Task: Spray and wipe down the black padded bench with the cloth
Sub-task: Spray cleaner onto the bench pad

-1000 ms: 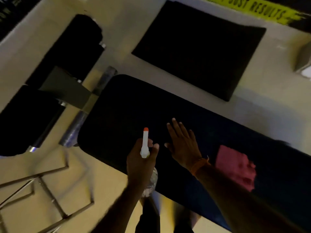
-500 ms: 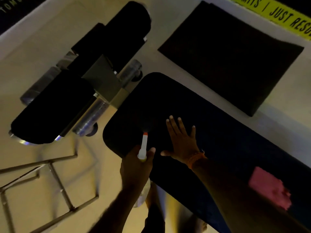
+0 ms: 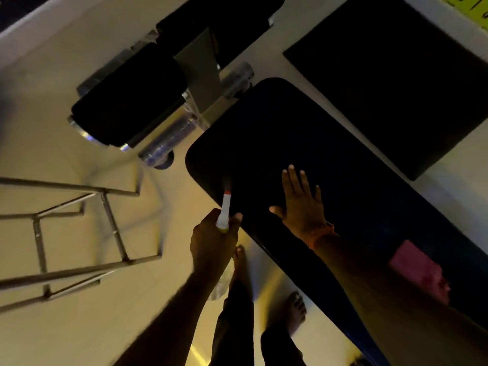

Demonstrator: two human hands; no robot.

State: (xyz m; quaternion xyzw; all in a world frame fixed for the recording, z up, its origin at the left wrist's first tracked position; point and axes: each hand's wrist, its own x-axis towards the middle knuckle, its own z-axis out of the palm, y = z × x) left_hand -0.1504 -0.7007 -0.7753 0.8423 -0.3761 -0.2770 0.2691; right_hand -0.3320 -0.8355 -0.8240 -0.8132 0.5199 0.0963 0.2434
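Note:
The black padded bench [image 3: 285,133] runs diagonally from the upper middle to the lower right. My left hand [image 3: 212,243] grips a spray bottle [image 3: 225,211] with a white nozzle and orange tip, aimed at the bench's near-left corner; a faint mist shows just past the tip. Most of the bottle is hidden behind that hand. My right hand [image 3: 301,204] lies flat on the bench pad, fingers spread, with an orange band at the wrist. A pink cloth [image 3: 420,270] rests on the bench farther right, beside my right forearm.
Black roller pads on a grey metal post [image 3: 132,96] stand at the bench's head. A metal frame [image 3: 79,228] lies on the pale floor at left. A black floor mat [image 3: 396,75] lies beyond the bench. My bare feet [image 3: 295,310] stand beside the bench's near edge.
The view has shifted, so the bench and cloth now sit farther right. My left hand has brought the bottle to the bench's near-left corner, and mist shows at the nozzle. My right hand stays flat.

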